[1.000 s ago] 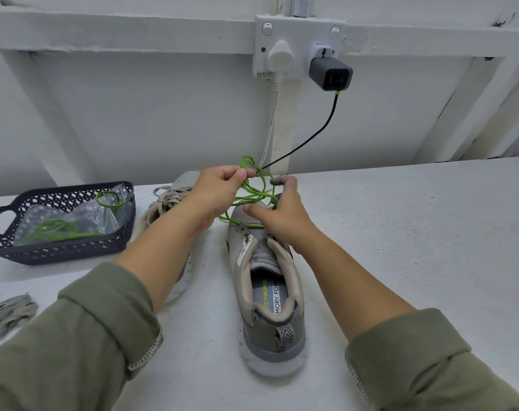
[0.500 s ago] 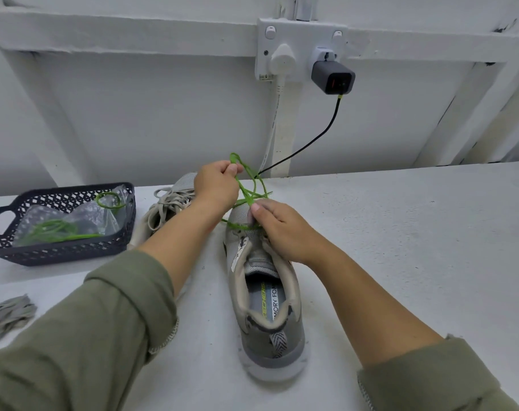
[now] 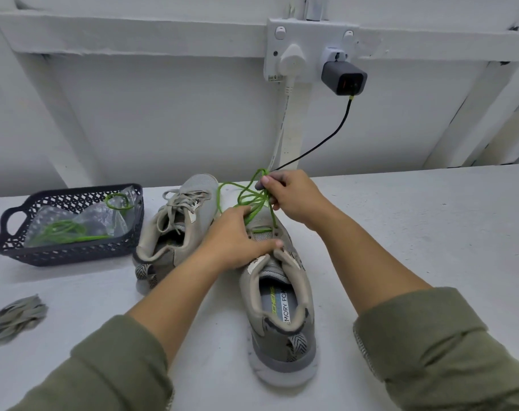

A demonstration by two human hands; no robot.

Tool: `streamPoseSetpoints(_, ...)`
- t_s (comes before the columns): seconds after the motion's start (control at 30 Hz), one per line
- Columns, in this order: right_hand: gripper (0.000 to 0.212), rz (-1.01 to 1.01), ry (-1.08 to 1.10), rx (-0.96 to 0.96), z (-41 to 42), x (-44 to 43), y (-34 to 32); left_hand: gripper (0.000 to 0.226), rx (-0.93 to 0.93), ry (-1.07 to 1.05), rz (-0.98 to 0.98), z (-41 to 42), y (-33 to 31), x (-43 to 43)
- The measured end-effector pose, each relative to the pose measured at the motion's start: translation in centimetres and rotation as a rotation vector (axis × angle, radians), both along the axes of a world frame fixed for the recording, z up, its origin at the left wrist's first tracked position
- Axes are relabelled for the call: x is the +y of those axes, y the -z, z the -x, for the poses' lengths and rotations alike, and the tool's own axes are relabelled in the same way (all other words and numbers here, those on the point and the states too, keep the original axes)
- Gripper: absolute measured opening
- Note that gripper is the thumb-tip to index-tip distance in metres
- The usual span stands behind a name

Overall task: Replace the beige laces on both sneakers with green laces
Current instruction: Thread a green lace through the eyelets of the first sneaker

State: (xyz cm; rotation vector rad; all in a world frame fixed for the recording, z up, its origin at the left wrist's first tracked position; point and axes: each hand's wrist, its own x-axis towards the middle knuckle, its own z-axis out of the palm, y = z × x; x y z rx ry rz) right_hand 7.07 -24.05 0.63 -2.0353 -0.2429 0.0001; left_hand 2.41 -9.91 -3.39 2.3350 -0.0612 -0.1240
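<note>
Head view is looking down on a white surface [image 3: 400, 232] where the near sneaker [image 3: 282, 307] is lying with its long axis running straight away from the person, heel close and toe far. The left hand [image 3: 234, 241] is pressing down across the tongue and lower eyelets, fingers laid fairly flat and holding nothing, one fingertip touching the green lace [image 3: 246, 197]. The right hand [image 3: 294, 197] is pinching that lace above the toe end, lifting a loose tangle of loops; one strand is running down from it to an eyelet on the shoe's right side. So the free lace is lying beyond the left hand and within the right, and the open eyelets are sitting between the two hands. The right hand is the nearer one for feeding the next eyelet, I judge.

The second sneaker [image 3: 175, 223] is lying just to the left, wearing its beige laces [image 3: 181, 200]. A dark basket [image 3: 68, 253] farther left is holding another green lace [image 3: 62, 229].
</note>
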Motion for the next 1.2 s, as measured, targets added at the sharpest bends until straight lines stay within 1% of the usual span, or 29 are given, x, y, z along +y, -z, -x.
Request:
streamPoseSetpoints(0.1,0.025,-0.091,0.032,-0.038,-0.4,0.9,-0.2,0.106,-0.024,-0.010,-0.033,-0.2,0.7,0.0)
streamPoseSetpoints(0.2,0.024,-0.120,0.042,-0.059,-0.5,1.7,0.2,0.095,-0.031,-0.016,-0.079,-0.3,1.0,0.1)
streamPoseSetpoints(0.27,0.024,-0.083,0.015,-0.045,-0.3,1.8,0.1,0.096,-0.028,-0.012,-0.069,-0.1,0.9,0.0)
streamPoseSetpoints(0.33,0.025,0.005,-0.040,-0.001,0.0,1.5,-0.4,0.104,-0.047,-0.003,-0.037,-0.2,0.9,0.0)
streamPoseSetpoints(0.37,0.025,0.042,-0.070,0.023,0.2,1.2,-0.8,0.103,-0.055,0.001,-0.035,-0.2,0.7,0.0)
streamPoseSetpoints(0.4,0.026,0.057,-0.093,0.042,0.4,0.9,-1.0,0.094,-0.076,-0.005,-0.034,-0.2,0.6,-0.1)
streamPoseSetpoints(0.43,0.026,0.049,-0.101,0.050,0.6,0.6,-1.2,0.076,-0.111,-0.040,-0.033,-0.3,0.3,-0.2)
streamPoseSetpoints(0.5,0.025,-0.001,-0.070,0.052,1.1,0.0,-1.3,0.030,-0.222,-0.146,0.012,-0.3,-0.2,-0.3)
streamPoseSetpoints(0.53,0.026,-0.029,-0.042,0.058,1.3,-0.3,-1.3,0.017,-0.272,-0.204,0.056,-0.3,-0.6,-0.3)
streamPoseSetpoints(0.6,0.026,-0.063,-0.004,0.094,1.7,-0.9,-1.1,0.021,-0.336,-0.319,0.105,-0.3,-1.6,0.0)
streamPoseSetpoints(0.63,0.025,-0.078,0.005,0.123,1.8,-1.3,-1.1,0.024,-0.359,-0.366,0.097,-0.4,-2.4,0.4)
streamPoseSetpoints(0.67,0.025,-0.106,0.011,0.152,2.0,-1.6,-1.0,0.025,-0.385,-0.388,0.054,-0.8,-3.1,0.7)
streamPoseSetpoints(0.73,0.026,-0.206,0.012,0.192,2.3,-2.0,-1.0,0.021,-0.389,-0.410,-0.112,-1.4,-4.4,1.3)
streamPoseSetpoints(0.8,0.031,-0.293,-0.003,0.199,2.6,-2.1,-1.3,0.033,-0.359,-0.470,-0.255,-1.5,-5.2,1.4)
streamPoseSetpoints(0.83,0.032,-0.307,-0.014,0.185,2.9,-2.1,-1.4,0.032,-0.406,-0.450,-0.262,-1.3,-5.4,1.2)
streamPoseSetpoints(0.87,0.033,-0.310,-0.025,0.161,3.1,-2.1,-1.7,0.026,-0.475,-0.366,-0.263,-0.9,-5.5,0.8)
streamPoseSetpoints(0.9,0.032,-0.321,-0.035,0.139,3.3,-2.0,-2.0,0.023,-0.484,-0.228,-0.264,-0.6,-5.4,0.5)
streamPoseSetpoints(0.93,0.031,-0.354,-0.045,0.123,3.5,-1.9,-2.3,0.025,-0.424,-0.077,-0.292,-0.3,-5.1,0.2)
streamPoseSetpoints(0.97,0.030,-0.419,-0.056,0.118,3.6,-1.8,-2.7,0.030,-0.315,0.052,-0.357,-0.1,-4.8,0.1)
streamPoseSetpoints(1.0,0.030,-0.501,-0.065,0.122,3.6,-1.7,-3.2,0.036,-0.205,0.129,-0.439,0.1,-4.4,0.0)
streamPoseSetpoints(1.03,0.030,-0.576,-0.076,0.133,3.7,-1.6,-3.6,0.040,-0.138,0.145,-0.493,0.1,-4.0,0.0)
streamPoseSetpoints(1.07,0.030,-0.598,-0.083,0.141,3.7,-1.5,-3.9,0.040,-0.136,0.129,-0.475,0.2,-3.8,0.0)
streamPoseSetpoints(1.1,0.031,-0.549,-0.084,0.147,3.7,-1.4,-4.0,0.037,-0.171,0.086,-0.352,0.2,-3.7,-0.1)
streamPoseSetpoints(1.13,0.033,-0.438,-0.082,0.149,3.8,-1.4,-3.9,0.035,-0.192,0.029,-0.166,0.2,-3.9,-0.2)
streamPoseSetpoints(1.17,0.034,-0.311,-0.081,0.154,4.0,-1.4,-3.7,0.032,-0.157,-0.030,0.031,0.1,-4.2,-0.4)
streamPoseSetpoints(1.2,0.035,-0.198,-0.083,0.162,4.2,-1.5,-3.3,0.030,-0.067,-0.081,0.212,-0.1,-4.6,-0.5)
